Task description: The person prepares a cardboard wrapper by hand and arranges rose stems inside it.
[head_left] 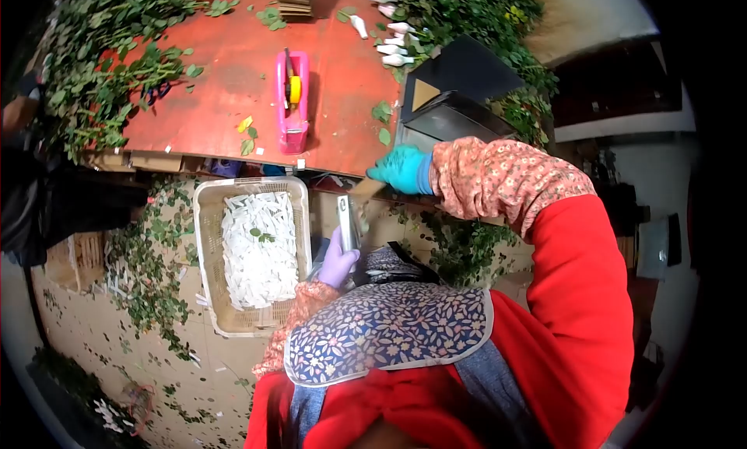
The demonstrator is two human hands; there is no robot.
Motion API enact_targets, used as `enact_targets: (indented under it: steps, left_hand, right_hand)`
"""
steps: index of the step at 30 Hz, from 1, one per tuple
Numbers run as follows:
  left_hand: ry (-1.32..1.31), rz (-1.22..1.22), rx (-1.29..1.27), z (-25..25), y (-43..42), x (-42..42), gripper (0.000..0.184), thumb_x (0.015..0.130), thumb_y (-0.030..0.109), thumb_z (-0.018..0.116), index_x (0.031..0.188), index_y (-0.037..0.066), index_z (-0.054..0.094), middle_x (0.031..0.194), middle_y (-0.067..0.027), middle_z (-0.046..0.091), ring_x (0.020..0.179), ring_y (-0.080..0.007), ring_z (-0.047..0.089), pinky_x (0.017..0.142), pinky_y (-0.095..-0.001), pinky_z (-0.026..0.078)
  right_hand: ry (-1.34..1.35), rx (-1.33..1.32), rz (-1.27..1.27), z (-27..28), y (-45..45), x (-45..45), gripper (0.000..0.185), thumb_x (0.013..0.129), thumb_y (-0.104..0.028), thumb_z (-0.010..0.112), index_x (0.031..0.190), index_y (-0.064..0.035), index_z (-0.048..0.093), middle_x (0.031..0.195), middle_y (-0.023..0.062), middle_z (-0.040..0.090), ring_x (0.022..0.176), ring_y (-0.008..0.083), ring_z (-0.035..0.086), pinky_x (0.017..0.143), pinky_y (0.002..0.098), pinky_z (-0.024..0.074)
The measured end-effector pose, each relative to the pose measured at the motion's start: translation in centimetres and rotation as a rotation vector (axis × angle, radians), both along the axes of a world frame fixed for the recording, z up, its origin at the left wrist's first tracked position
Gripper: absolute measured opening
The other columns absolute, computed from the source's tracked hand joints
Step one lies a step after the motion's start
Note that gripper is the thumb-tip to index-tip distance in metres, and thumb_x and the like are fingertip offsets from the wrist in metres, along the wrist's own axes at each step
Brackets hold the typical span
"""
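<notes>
My left hand, in a purple glove, is closed around a long silvery object that stands up in front of my apron; its exact kind is unclear. Just beyond it, my right hand, in a teal glove, reaches over the table's front edge. Its fingers are closed at a small piece of brown cardboard, slightly blurred. Close to the right hand, a black box sits on the red table. A pink tape dispenser with a yellow-cored roll stands further left.
Beside my left hand is a plastic basket filled with white slips. Leafy stems cover the table's left, and white-wrapped flower heads lie at the right. A cardboard stack stands at the back. Leaves litter the floor.
</notes>
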State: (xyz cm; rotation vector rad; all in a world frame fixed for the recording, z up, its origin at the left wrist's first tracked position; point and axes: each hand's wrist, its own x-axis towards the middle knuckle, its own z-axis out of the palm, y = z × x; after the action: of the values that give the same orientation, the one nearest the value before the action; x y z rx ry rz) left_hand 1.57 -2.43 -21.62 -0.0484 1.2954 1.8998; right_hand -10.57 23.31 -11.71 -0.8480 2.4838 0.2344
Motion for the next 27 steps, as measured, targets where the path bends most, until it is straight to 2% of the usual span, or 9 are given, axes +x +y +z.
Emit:
enact_targets:
  steps: [5, 7, 9, 11, 16, 17, 21, 23, 27]
  left_hand:
    - [0.050, -0.007, -0.051, -2.7, -0.3, -0.8, 0.070, 0.076, 0.000, 0.056, 0.142, 0.000, 0.031, 0.107, -0.0084, 0.054, 0.086, -0.0145, 0.054, 0.074, -0.0256, 0.048]
    - [0.105, -0.018, -0.062, -3.4, -0.3, -1.6, 0.072, 0.076, 0.000, 0.057, 0.143, 0.000, 0.030, 0.109, -0.0093, 0.054, 0.090, -0.0154, 0.055, 0.078, -0.0263, 0.048]
    - [0.227, 0.039, -0.088, -4.9, -0.5, -2.0, 0.076, 0.076, 0.001, 0.058, 0.145, -0.002, 0.028, 0.117, -0.0119, 0.053, 0.104, -0.0201, 0.054, 0.092, -0.0298, 0.045]
    - [0.240, 0.048, -0.074, -2.1, -1.8, -3.0, 0.078, 0.076, 0.001, 0.060, 0.146, -0.003, 0.027, 0.125, -0.0138, 0.051, 0.114, -0.0235, 0.050, 0.102, -0.0327, 0.040]
    - [0.065, 0.203, -0.161, -0.4, -6.4, -3.4, 0.074, 0.083, 0.008, 0.066, 0.145, -0.004, 0.029, 0.133, -0.0162, 0.048, 0.118, -0.0239, 0.050, 0.103, -0.0339, 0.040]
    - [0.105, 0.271, -0.180, -0.5, -7.1, -4.3, 0.073, 0.084, 0.009, 0.066, 0.145, -0.005, 0.029, 0.133, -0.0162, 0.048, 0.117, -0.0237, 0.050, 0.102, -0.0338, 0.040]
    - [0.398, 0.495, -0.374, 2.5, -9.5, -10.8, 0.068, 0.089, 0.015, 0.064, 0.144, -0.006, 0.031, 0.130, -0.0193, 0.048, 0.114, -0.0257, 0.051, 0.100, -0.0359, 0.041]
    - [0.807, 0.551, -0.719, 1.5, -10.1, -16.0, 0.068, 0.089, 0.023, 0.065, 0.142, -0.006, 0.033, 0.130, -0.0257, 0.048, 0.115, -0.0330, 0.052, 0.100, -0.0416, 0.040]
    - [0.816, 0.420, -1.165, 3.2, -9.0, -25.5, 0.078, 0.083, 0.036, 0.072, 0.138, -0.006, 0.037, 0.122, -0.0303, 0.052, 0.115, -0.0444, 0.051, 0.098, -0.0483, 0.042]
  right_hand:
    - [0.336, -0.430, -0.660, 1.0, 1.2, -7.8, 0.042, 0.090, -0.018, 0.056, 0.131, -0.0150, 0.056, 0.098, 0.0190, 0.067, 0.082, 0.0360, 0.065, 0.077, 0.0439, 0.0527]
    - [0.211, -0.400, -0.911, 0.7, 1.3, -10.8, 0.035, 0.090, -0.015, 0.053, 0.125, -0.0133, 0.058, 0.096, 0.0171, 0.068, 0.084, 0.0359, 0.066, 0.075, 0.0463, 0.0521]
    - [0.602, -0.190, -1.022, -4.7, 2.6, -11.2, 0.030, 0.091, -0.012, 0.049, 0.120, -0.0114, 0.059, 0.093, 0.0154, 0.068, 0.086, 0.0340, 0.067, 0.074, 0.0469, 0.0518]
    - [0.738, -0.032, -0.661, -9.0, 2.0, -8.3, 0.028, 0.090, -0.010, 0.048, 0.117, -0.0093, 0.057, 0.095, 0.0152, 0.066, 0.084, 0.0368, 0.065, 0.075, 0.0489, 0.0519]
    - [0.260, -0.114, -0.281, -6.2, -2.4, 3.2, 0.044, 0.089, -0.021, 0.057, 0.130, -0.0072, 0.051, 0.106, 0.0192, 0.064, 0.094, 0.0367, 0.064, 0.081, 0.0449, 0.0527]
    - [0.419, -0.331, -0.196, -6.6, -2.9, 5.0, 0.043, 0.082, -0.011, 0.057, 0.124, -0.0033, 0.054, 0.091, 0.0160, 0.065, 0.077, 0.0365, 0.066, 0.067, 0.0479, 0.0526]
    - [0.156, -0.316, -0.536, -1.6, -4.8, 0.9, 0.051, 0.083, -0.015, 0.055, 0.133, -0.0073, 0.049, 0.100, 0.0183, 0.067, 0.078, 0.0383, 0.066, 0.069, 0.0507, 0.0519]
    - [0.357, -0.281, -0.647, 0.4, -4.3, -3.6, 0.052, 0.083, -0.024, 0.063, 0.132, -0.0115, 0.050, 0.092, 0.0187, 0.067, 0.077, 0.0394, 0.065, 0.068, 0.0521, 0.0510]
    - [0.490, -0.261, -0.752, -0.5, -1.6, -13.9, 0.043, 0.084, -0.023, 0.062, 0.123, -0.0079, 0.053, 0.085, 0.0173, 0.068, 0.075, 0.0373, 0.067, 0.067, 0.0508, 0.0510]
